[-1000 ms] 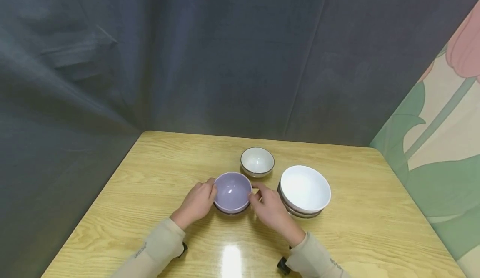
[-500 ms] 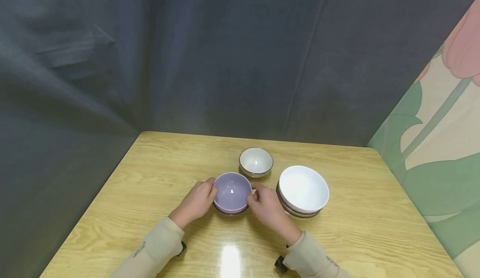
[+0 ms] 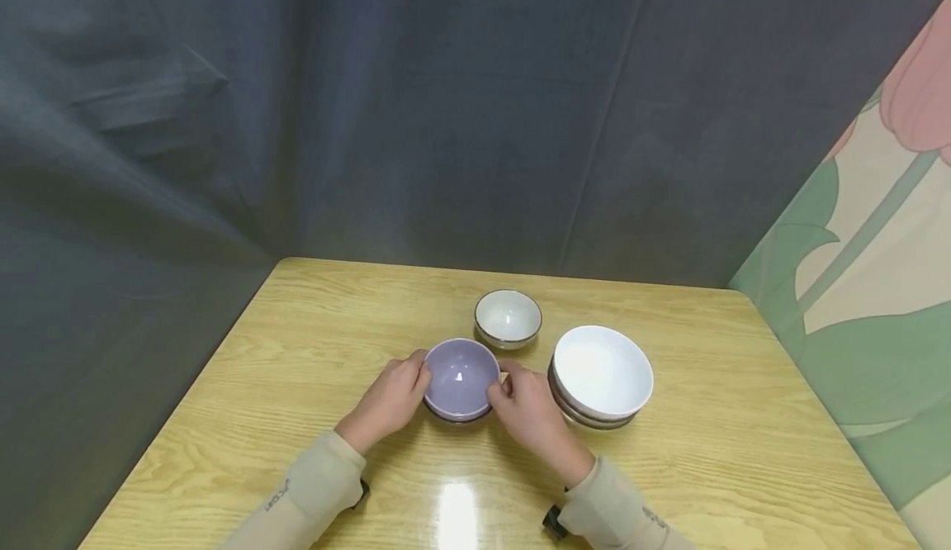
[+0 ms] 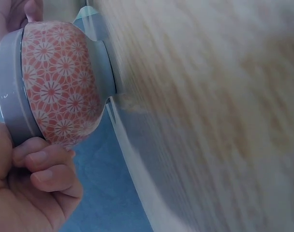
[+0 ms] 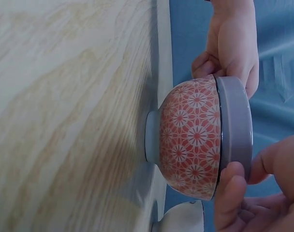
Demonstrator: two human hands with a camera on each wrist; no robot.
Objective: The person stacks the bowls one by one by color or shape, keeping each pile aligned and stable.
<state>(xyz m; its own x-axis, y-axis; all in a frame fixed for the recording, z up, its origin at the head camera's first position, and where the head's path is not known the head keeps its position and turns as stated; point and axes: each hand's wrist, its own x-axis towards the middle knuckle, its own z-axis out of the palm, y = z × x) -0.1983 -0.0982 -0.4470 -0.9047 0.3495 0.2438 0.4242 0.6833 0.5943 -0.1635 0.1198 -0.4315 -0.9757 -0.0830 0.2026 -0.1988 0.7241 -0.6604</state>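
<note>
A purple bowl sits nested inside a red bowl with white flower patterns, whose pale foot stands on the table. My left hand grips the purple bowl at its left side, thumb at the rim and fingers curled below. From the right, my right hand pinches the same rim between thumb and fingers. In the left wrist view, the left fingertips lie right where the purple wall meets the red bowl. The purple bowl's lower part is hidden inside the red one.
Behind the nested pair stands a small white bowl with a dark rim. To the right of my right hand is a stack of bowls with a large white bowl on top. The wooden table ends at a dark curtain.
My right thumb has moved slightly left, onto the purple bowl's rim. The left hand and the bowls have stayed in place.
</note>
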